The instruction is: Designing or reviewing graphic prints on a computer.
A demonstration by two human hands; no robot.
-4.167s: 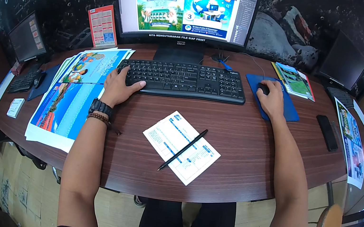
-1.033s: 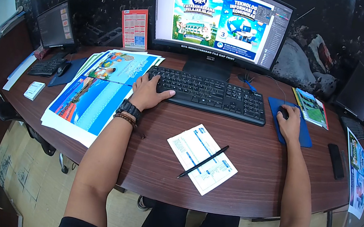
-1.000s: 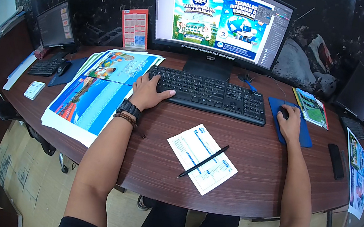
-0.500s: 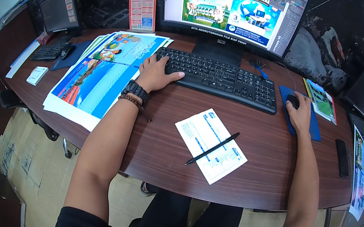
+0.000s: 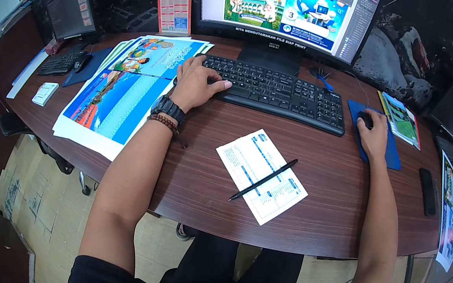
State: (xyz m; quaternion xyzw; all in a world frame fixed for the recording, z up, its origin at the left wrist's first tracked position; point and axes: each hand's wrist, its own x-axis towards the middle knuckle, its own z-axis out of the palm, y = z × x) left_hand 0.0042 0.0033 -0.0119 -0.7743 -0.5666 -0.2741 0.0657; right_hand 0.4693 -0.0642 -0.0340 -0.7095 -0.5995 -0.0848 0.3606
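1. On the dark wooden counter [image 5: 328, 176], my left hand [image 5: 194, 83] rests at the left end of the black keyboard [image 5: 273, 92], fingers spread loosely over the keys and holding nothing, thumb pointing right along the front edge.
2. My left wrist carries a black watch [image 5: 168, 109] with a bead bracelet [image 5: 162, 123] just below it.
3. My right hand [image 5: 372, 136] lies cupped over a black mouse [image 5: 365, 119], which sits on a blue mouse pad [image 5: 393, 157] right of the keyboard; the fingers curl around the mouse, hiding most of it.
4. Between my forearms lies a white printed form [image 5: 261, 174], turned at an angle, with a black pen [image 5: 263, 179] resting diagonally across it.
5. Left of the keyboard, a stack of large colourful printed sheets [image 5: 120, 94] spreads across the counter, touching my left hand's side.
6. Behind the keyboard stands a monitor [image 5: 288, 5] showing a bright poster layout.
7. Beyond the mouse pad lies a small colourful booklet [image 5: 403, 118], and nearer the right edge a dark phone [image 5: 427, 191] lies flat.
8. Far left sit a second, smaller keyboard [image 5: 59, 61] and a tilted dark screen [image 5: 72, 11].
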